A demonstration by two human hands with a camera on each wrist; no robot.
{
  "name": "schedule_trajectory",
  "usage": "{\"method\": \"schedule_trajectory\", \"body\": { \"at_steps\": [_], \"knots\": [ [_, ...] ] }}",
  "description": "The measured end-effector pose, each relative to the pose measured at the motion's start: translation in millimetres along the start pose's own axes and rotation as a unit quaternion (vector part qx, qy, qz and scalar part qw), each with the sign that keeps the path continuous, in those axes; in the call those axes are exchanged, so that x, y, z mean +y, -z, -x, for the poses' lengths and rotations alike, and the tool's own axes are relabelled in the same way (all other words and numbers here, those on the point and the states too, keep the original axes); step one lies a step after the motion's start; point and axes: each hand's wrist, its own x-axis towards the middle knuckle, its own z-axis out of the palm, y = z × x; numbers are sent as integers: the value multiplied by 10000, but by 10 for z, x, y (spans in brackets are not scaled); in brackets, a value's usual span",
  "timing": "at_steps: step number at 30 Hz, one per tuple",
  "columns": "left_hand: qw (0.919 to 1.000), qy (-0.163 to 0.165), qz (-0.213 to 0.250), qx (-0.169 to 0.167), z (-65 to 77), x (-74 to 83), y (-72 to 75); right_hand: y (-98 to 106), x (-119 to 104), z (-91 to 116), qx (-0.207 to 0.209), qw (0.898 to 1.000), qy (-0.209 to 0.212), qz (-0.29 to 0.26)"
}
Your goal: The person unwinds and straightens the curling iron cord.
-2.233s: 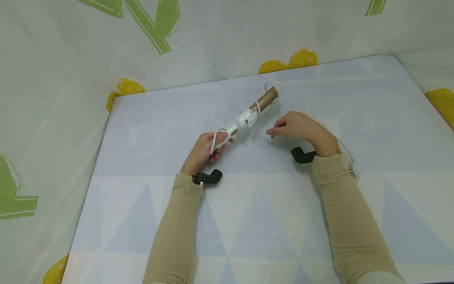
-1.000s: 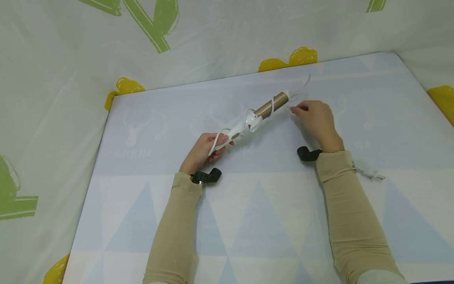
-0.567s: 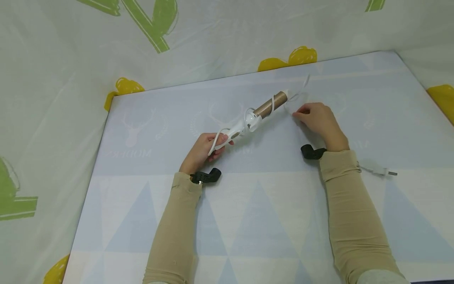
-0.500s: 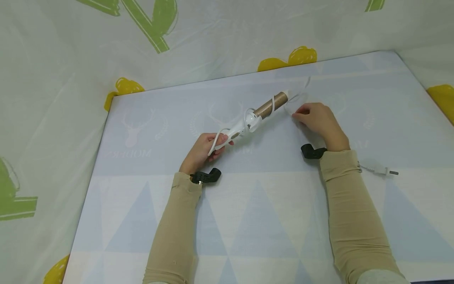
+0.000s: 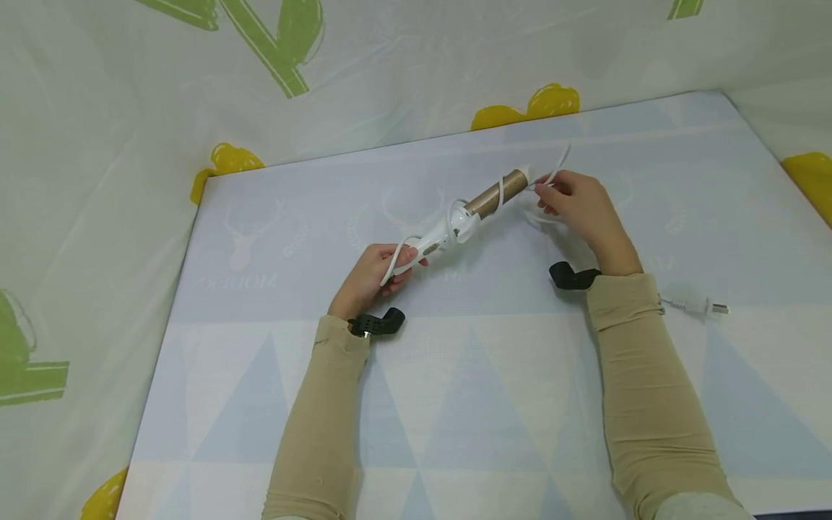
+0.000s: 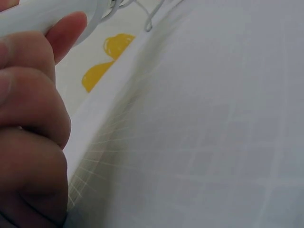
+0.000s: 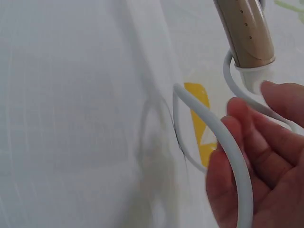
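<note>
A curling iron (image 5: pixel 448 227) with a white handle and a bronze barrel (image 5: pixel 497 193) slants above the table. My left hand (image 5: pixel 377 271) grips its handle end. White power cord (image 5: pixel 500 193) winds loosely around barrel and handle. Beside the white tip, my right hand (image 5: pixel 585 209) has its fingers curled about the cord. In the right wrist view, cord (image 7: pixel 240 166) crosses those fingers, and another stretch runs between thumb and forefinger near the tip; the thumb and forefinger tips stand apart. The left wrist view shows curled fingers (image 6: pixel 33 104) under the handle (image 6: pixel 57 16).
The cord's plug (image 5: pixel 715 308) sticks out beside the right sleeve (image 5: pixel 650 383). A blue-and-white patterned cloth covers the table (image 5: pixel 474 404). Behind it hangs a pale sheet (image 5: pixel 403 65) with green and yellow prints. Each wrist carries a black camera mount (image 5: pixel 377 323).
The iron has swung slightly, its tip moving right. My right hand went right, away from the handle, and has just risen toward the tip. The plug came into view. My left hand keeps its grip.
</note>
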Motion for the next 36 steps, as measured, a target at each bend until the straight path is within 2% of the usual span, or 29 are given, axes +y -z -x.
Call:
{"method": "schedule_trajectory", "body": {
  "at_steps": [3, 6, 9, 14, 23, 30, 36],
  "knots": [
    [10000, 38, -64, 20, 5, 8, 6, -19, -21, -6, 191, 9971, 22, -735],
    [10000, 34, -53, -30, 7, 14, 14, -38, -31, -18, 381, 9885, 26, -1460],
    [10000, 29, -60, -73, 8, 11, 16, -47, -17, -29, 509, 9809, 37, -1875],
    [9997, 20, -171, -183, 9, 8, 22, -39, 0, -33, 597, 9720, -121, -2270],
    [9994, 34, -316, -160, -6, -3, 21, 2, -43, -32, 1032, 9466, -297, -3041],
    [9985, 3, -532, -140, -8, 7, 20, 9, -108, -17, 1331, 9393, -356, -3142],
    [9988, 29, -478, -122, -7, 12, 21, 12, -140, -8, 1265, 9328, -193, -3369]
  ]
}}
